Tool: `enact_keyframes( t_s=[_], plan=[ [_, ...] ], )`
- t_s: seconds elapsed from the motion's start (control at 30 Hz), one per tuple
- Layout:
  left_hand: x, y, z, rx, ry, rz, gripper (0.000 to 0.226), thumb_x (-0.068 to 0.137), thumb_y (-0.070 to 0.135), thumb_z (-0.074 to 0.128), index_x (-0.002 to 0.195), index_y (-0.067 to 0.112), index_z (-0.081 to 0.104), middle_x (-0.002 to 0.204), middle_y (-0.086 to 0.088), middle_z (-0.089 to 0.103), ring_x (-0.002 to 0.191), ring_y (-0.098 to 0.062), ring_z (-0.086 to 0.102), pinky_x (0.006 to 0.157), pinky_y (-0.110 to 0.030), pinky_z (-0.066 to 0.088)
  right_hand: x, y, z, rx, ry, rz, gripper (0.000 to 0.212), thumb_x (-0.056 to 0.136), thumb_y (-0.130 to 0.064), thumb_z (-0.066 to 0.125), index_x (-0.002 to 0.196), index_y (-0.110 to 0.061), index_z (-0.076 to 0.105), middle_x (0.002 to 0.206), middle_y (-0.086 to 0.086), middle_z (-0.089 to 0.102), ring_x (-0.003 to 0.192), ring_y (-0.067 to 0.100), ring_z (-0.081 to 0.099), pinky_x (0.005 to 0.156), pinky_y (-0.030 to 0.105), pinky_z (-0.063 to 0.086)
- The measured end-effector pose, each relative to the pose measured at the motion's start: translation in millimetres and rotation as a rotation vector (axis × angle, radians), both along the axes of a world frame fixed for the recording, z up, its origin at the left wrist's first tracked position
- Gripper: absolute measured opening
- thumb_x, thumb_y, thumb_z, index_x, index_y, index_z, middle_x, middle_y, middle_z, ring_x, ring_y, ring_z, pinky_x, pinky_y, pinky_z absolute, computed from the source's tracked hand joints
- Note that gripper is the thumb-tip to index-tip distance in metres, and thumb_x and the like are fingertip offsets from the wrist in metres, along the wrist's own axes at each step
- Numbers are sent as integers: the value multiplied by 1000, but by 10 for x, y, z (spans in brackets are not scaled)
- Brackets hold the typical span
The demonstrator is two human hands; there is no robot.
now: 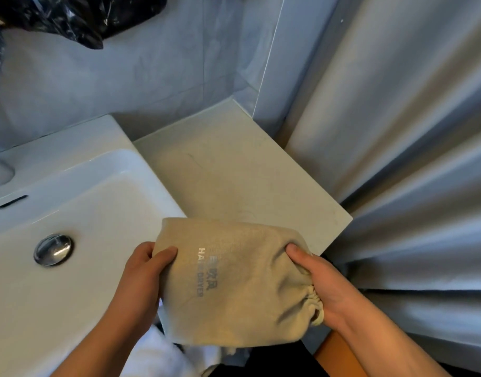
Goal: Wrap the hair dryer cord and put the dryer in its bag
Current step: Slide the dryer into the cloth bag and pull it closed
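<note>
Bathroom corner: grey tiled wall [152, 66] far, pleated curtain [411, 131] right. White sink [78, 202] left, round metal drain plug [53, 249] in the basin; pale surface [234, 172] beside it on the right, touching the sink edge. Black plastic bag [78, 14] far left, top of view. Beige cloth bag [234, 281], printed "HAIR DRYER", held in the air near the camera, over the near edge of the surface and sink. It bulges; dryer and cord not visible. Left hand [141, 278]: grip pinching the bag's closed left end, thumb on top. Right hand [323, 289]: grip clamped around the gathered drawstring mouth on the right.
</note>
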State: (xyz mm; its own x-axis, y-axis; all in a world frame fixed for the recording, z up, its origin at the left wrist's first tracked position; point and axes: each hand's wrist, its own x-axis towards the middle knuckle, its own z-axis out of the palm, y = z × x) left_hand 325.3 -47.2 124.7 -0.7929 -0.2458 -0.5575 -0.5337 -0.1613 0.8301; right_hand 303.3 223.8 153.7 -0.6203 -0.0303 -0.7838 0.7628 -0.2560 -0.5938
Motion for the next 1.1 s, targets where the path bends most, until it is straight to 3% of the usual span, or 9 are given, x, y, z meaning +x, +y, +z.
enact_keyframes(
  t_s=[0.27,0.43,0.57,0.7,0.83,0.97,1.1],
  plan=[
    [-606,555,176,-12,47,123,42,70,39,64,94,5,58,84,-13,60,78,-26,53,71,-44,38,-759,495,70,-52,11,108,42,76,-37,68,104,-5,72,98,18,76,85,31,74,84,43,54],
    [-956,1158,236,4,49,250,30,69,36,66,86,11,58,79,-9,62,75,-25,56,68,-39,41,-1323,1021,88,-87,8,189,43,79,-36,66,106,-4,71,100,20,75,88,33,73,84,43,54],
    [-1173,1617,241,7,34,339,42,66,39,70,95,9,62,92,-18,65,84,-31,62,75,-46,46,-1747,1425,64,-90,22,254,47,71,-36,71,105,-4,72,100,20,75,91,34,73,85,44,54],
    [-1341,1941,260,17,43,456,23,78,30,70,86,12,59,82,-9,64,79,-26,60,73,-42,45,-2141,1668,9,-116,-14,331,52,66,-38,76,105,-4,74,103,21,74,97,37,71,93,48,52],
    [-1452,2056,293,33,11,571,11,92,18,62,85,11,57,74,-3,65,72,-21,61,68,-35,47,-2453,1697,-52,-162,-23,416,51,69,-35,76,109,-4,72,103,20,74,96,36,71,92,48,53],
    [-1575,1953,245,5,-34,626,11,94,20,60,91,10,59,83,-5,66,76,-21,62,72,-37,49,-2712,1552,-164,-198,-21,449,47,72,-29,75,113,-5,68,97,19,75,86,33,72,77,42,56],
    [-1779,1712,62,23,-63,686,13,95,22,60,96,10,60,93,-10,67,84,-24,64,77,-41,52,-2996,1257,-295,-209,-5,496,56,68,-29,76,117,-4,66,103,19,74,92,33,72,80,42,56]
  ],
)
